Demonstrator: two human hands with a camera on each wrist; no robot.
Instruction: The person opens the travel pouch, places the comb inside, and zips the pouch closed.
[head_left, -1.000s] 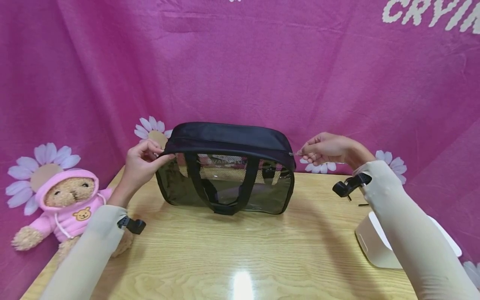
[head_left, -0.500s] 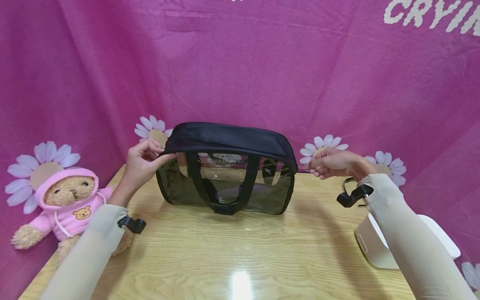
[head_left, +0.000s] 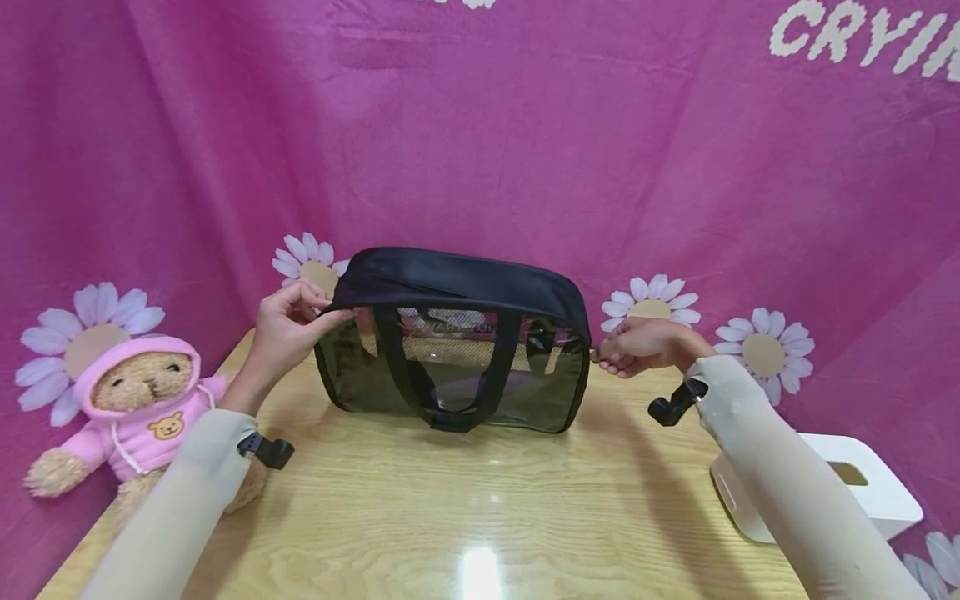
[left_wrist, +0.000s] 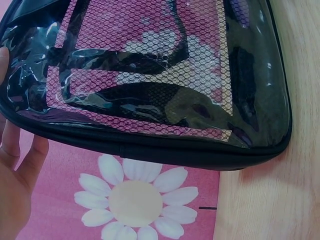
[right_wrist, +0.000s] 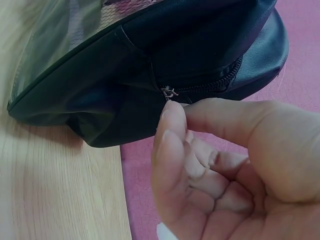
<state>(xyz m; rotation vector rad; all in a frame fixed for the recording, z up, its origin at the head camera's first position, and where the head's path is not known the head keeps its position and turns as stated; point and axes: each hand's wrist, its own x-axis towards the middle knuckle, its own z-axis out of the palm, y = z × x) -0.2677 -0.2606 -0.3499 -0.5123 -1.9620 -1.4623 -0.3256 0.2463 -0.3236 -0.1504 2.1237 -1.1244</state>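
Note:
A black bag with see-through sides (head_left: pixel 540 392) stands upright on the wooden table, its dark strap handle (head_left: pixel 491 379) hanging down the front. My left hand (head_left: pixel 288 321) pinches the bag's top left corner between thumb and fingers. At the opposite end, my right hand (head_left: pixel 637 343) pinches a zipper pull. The right wrist view shows the metal zipper slider (right_wrist: pixel 169 92) just above my thumb and fingertip, at the end of the zipper teeth (right_wrist: pixel 222 82). White mesh (left_wrist: pixel 145 90) shows through the clear panel in the left wrist view.
A teddy bear (head_left: pixel 142 392) in a pink hoodie sits at the left. A white box (head_left: pixel 862 492) stands at the right, partly behind my right sleeve. Behind the table (head_left: pixel 390 517) hangs a pink cloth (head_left: pixel 480 150) with daisies.
My right hand first moved down and out to the right, then came back in against the bag's right end. The zipper has run down that end. My left hand keeps its place.

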